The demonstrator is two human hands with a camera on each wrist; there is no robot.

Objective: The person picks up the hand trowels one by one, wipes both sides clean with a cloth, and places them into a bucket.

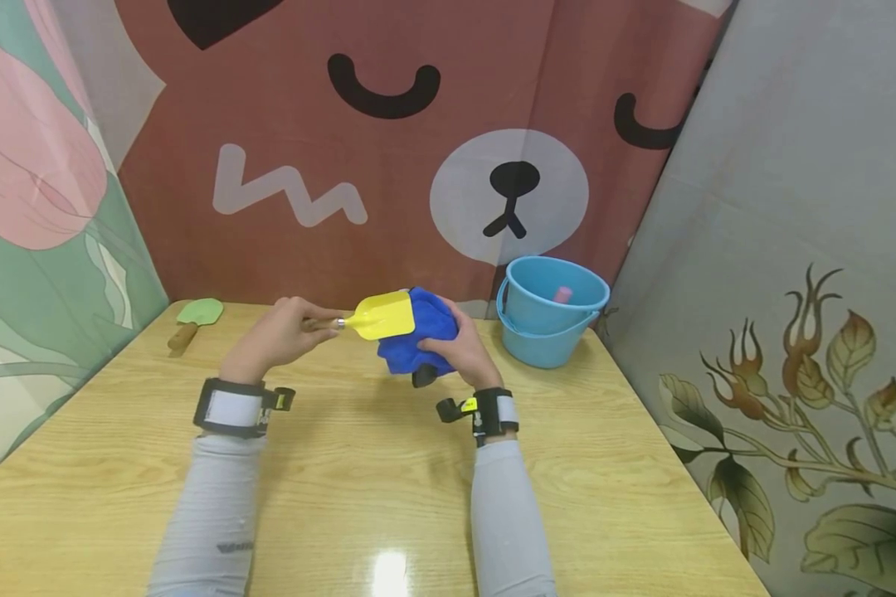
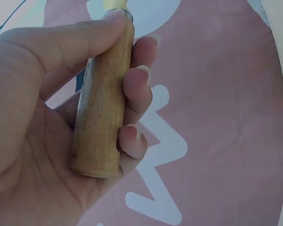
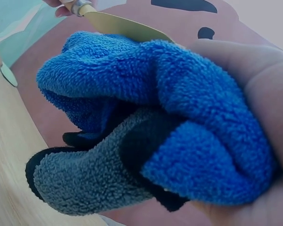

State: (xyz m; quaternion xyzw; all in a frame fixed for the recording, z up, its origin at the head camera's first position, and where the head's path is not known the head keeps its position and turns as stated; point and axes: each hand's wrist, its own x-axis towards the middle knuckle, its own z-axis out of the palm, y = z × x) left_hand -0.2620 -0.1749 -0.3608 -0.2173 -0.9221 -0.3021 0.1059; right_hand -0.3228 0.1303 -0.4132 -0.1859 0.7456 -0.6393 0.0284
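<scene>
My left hand (image 1: 280, 336) grips the wooden handle (image 2: 104, 103) of a small toy shovel, thumb along its top end and fingers curled round it. The shovel's yellow blade (image 1: 381, 316) points right, in front of the blue cloth. My right hand (image 1: 466, 344) holds that bunched, fluffy cloth (image 3: 198, 84), which is blue with a grey side and black edging. In the right wrist view the blade lies along the far top of the cloth. Both hands are raised over the table, the cloth's lower folds hanging under the right thumb.
A light blue bucket (image 1: 541, 344) with a pink item (image 1: 563, 294) inside stands at the back right of the wooden table (image 1: 358, 497). At the back left lies a green shovel (image 1: 200, 312) with a wooden handle. Printed curtains hang behind and on both sides.
</scene>
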